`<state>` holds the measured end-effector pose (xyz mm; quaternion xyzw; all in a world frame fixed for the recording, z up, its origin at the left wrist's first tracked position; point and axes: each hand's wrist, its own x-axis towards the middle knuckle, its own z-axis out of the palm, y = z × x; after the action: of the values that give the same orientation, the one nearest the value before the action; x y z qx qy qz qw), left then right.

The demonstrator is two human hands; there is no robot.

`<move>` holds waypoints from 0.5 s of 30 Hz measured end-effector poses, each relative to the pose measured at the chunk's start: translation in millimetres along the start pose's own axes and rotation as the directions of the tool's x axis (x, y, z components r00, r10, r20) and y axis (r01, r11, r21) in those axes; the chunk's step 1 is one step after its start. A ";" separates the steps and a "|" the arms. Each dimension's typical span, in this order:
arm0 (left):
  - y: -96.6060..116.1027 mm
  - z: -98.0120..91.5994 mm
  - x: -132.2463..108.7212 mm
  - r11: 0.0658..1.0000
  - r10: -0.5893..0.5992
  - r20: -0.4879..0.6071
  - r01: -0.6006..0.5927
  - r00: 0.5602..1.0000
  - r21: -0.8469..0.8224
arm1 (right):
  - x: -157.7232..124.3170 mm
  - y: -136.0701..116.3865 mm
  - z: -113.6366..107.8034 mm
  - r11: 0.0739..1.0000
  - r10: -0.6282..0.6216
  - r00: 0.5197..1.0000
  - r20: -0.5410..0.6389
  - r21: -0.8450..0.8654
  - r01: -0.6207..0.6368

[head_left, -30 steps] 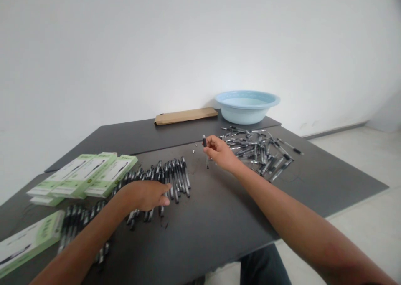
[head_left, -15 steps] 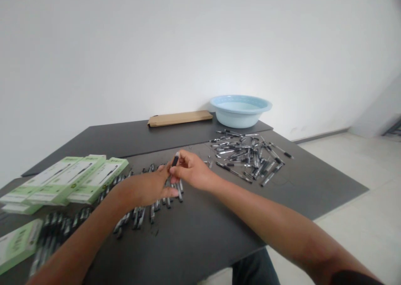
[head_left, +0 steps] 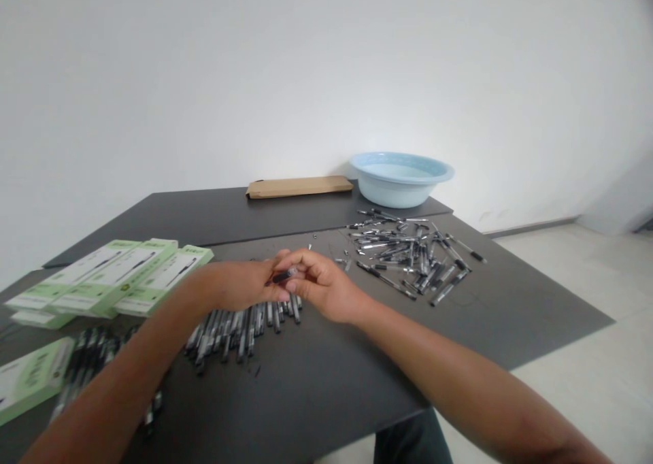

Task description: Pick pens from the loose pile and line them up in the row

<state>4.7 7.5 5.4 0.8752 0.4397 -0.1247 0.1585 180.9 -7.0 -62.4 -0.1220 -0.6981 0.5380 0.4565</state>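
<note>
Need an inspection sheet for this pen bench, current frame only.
Surface: dark grey table, matte, a seam across its middle.
Job's things: one black pen raised above a row of pens lying side by side.
Clutter: loose pens scattered at right; green boxes at left; blue basin and brown packet at the far edge.
Hands: left hand and right hand both pinch the pen.
Cables: nothing seen.
Surroundings: white wall, pale floor.
</note>
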 end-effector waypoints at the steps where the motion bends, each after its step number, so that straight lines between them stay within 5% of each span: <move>1: -1.3 -1.5 -1.8 1.000 -0.009 0.035 0.009 0.999 0.004 | 0.9 -6.2 -6.0 0.997 0.011 1.000 0.014 -0.079 -0.010; 3: -3.2 -3.6 -5.6 0.997 -0.068 0.083 0.066 0.994 0.028 | 4.7 -21.3 -26.5 0.929 0.066 0.997 0.027 -0.366 -0.052; 4: -3.7 -4.1 -7.3 0.993 -0.109 0.092 0.106 0.990 0.044 | 6.9 -29.0 -41.2 0.813 0.133 0.990 0.037 -0.575 -0.088; 6: -4.1 -4.0 -9.6 0.986 -0.160 0.120 0.154 0.980 0.057 | 9.4 -41.3 -76.6 0.420 0.301 0.953 -0.014 -0.896 -0.146; 8: -4.8 -3.1 -10.2 0.984 -0.177 0.154 0.171 0.972 0.050 | 6.5 -46.1 -113.8 -0.043 0.439 0.866 -0.239 -0.969 -0.245; 11: -7.1 -2.3 -8.5 0.985 -0.170 0.159 0.165 0.973 0.044 | -9.1 -39.1 -156.2 -0.226 0.468 0.793 -0.390 -0.920 -0.320; 15: -8.1 -4.2 -6.6 0.984 -0.168 0.199 0.154 0.965 0.086 | -33.2 -20.5 -175.3 -0.305 0.504 0.754 -0.421 -0.904 -0.301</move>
<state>-5.4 8.9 10.3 0.8241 0.4859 -0.2422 0.1617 340.5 75.1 -60.7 -0.6078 -0.7916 -0.0295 -0.0554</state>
